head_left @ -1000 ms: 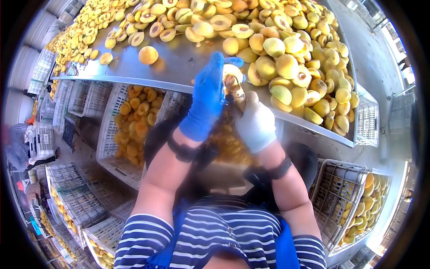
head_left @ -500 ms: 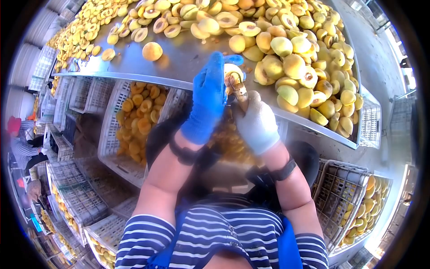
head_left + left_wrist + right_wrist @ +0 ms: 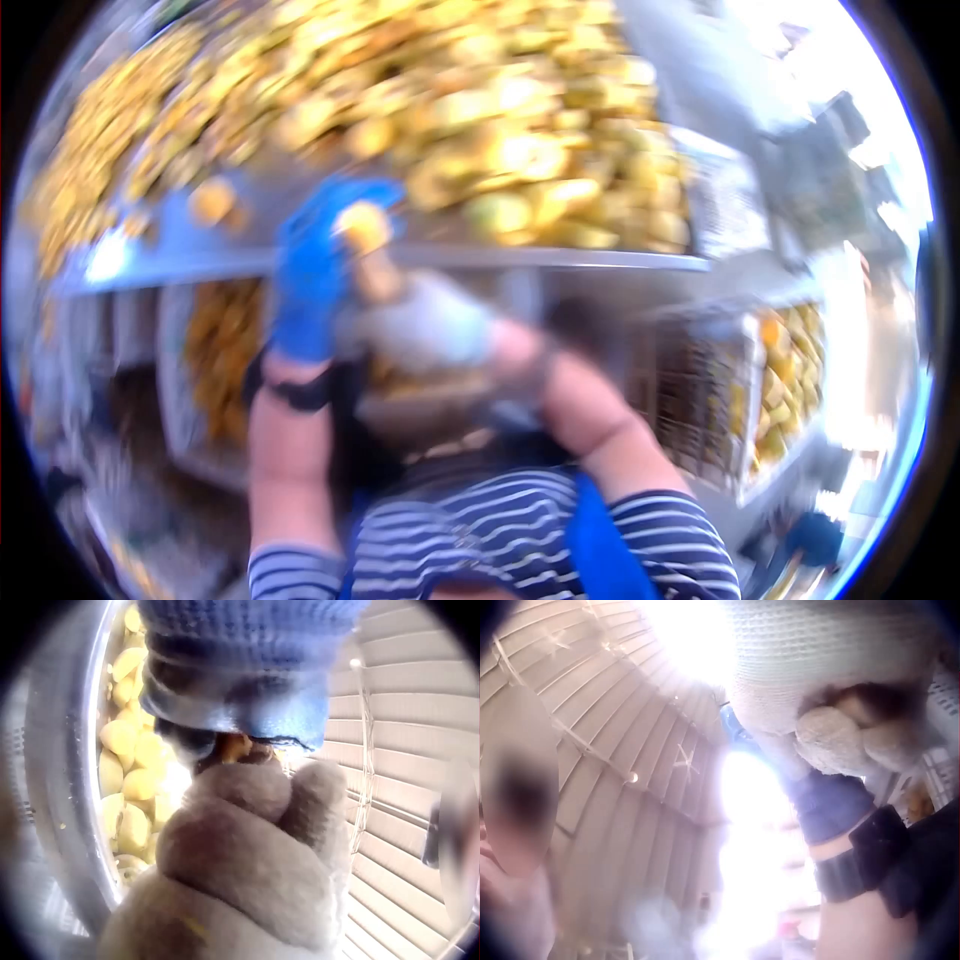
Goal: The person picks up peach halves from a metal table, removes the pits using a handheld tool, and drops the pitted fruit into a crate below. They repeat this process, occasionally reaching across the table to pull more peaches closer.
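In the blurred head view, my left hand in a blue glove holds a yellow peach half above the table's front edge. Beside it, my right hand in a white glove grips a short stick-like tool, its tip against the fruit. Curled white-gloved fingers sit right under the blue glove in the left wrist view, where the fruit is mostly hidden. The right wrist view shows the white glove close up, with the blue cuff below it.
A metal table carries a large heap of halved peaches. One peach lies apart near the front edge. Below, crates of fruit stand at left and right.
The head view has swung, so table and hands now appear further left and lower, and blurred. Both hands stay together at the fruit, the right forearm now more slanted.
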`<act>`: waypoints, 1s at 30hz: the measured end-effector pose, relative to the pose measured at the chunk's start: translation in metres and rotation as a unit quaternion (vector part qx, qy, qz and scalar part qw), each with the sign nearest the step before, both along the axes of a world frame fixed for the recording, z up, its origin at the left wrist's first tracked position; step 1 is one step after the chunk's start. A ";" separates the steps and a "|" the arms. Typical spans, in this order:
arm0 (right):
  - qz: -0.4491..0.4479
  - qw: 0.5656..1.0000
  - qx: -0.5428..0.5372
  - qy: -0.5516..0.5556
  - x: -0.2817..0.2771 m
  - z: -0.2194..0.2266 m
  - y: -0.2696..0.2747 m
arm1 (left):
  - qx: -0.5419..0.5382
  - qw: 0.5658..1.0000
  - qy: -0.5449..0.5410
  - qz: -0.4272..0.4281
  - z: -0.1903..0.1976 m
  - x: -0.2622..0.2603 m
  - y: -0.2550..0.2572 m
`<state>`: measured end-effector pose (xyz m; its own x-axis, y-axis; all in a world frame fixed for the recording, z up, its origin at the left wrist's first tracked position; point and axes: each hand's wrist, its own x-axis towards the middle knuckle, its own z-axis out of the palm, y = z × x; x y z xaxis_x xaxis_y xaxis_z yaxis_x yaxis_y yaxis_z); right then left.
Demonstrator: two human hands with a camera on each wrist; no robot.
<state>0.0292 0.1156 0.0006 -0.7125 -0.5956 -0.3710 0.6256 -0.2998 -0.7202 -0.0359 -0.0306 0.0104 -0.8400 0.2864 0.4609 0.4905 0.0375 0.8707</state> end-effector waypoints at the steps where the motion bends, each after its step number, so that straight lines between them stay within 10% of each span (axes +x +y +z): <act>1: -0.025 0.994 0.078 0.072 0.000 -0.009 -0.009 | -0.010 0.999 -0.048 0.008 -0.024 -0.015 -0.006; 4: -0.013 0.997 0.027 0.068 -0.002 0.004 0.002 | 0.080 0.951 -0.296 -0.039 0.012 -0.011 0.008; 14: 0.020 0.996 0.036 0.084 0.009 0.014 0.018 | 0.098 0.974 -0.175 -0.101 0.007 0.005 0.021; 17: 0.048 0.995 0.020 0.080 0.007 0.008 0.022 | 0.228 0.924 -0.306 -0.011 0.010 0.017 0.030; 23: 0.056 0.998 -0.036 -0.012 0.008 -0.007 0.030 | 0.138 0.917 -0.260 -0.269 -0.001 -0.006 0.018; 25: 0.050 0.998 -0.016 -0.028 0.009 0.007 0.034 | 0.188 0.916 -0.331 -0.128 -0.064 -0.011 0.002; 27: 0.087 0.996 -0.004 0.037 0.011 -0.001 0.041 | 0.028 0.997 -0.059 0.042 -0.059 -0.004 0.008; 29: 0.086 0.993 0.045 0.071 0.019 0.004 0.048 | 0.296 0.868 -0.374 -0.134 -0.016 -0.001 0.007; 30: 0.113 0.983 0.080 0.122 0.022 0.000 0.053 | 0.322 0.882 -0.331 -0.088 0.004 0.012 0.007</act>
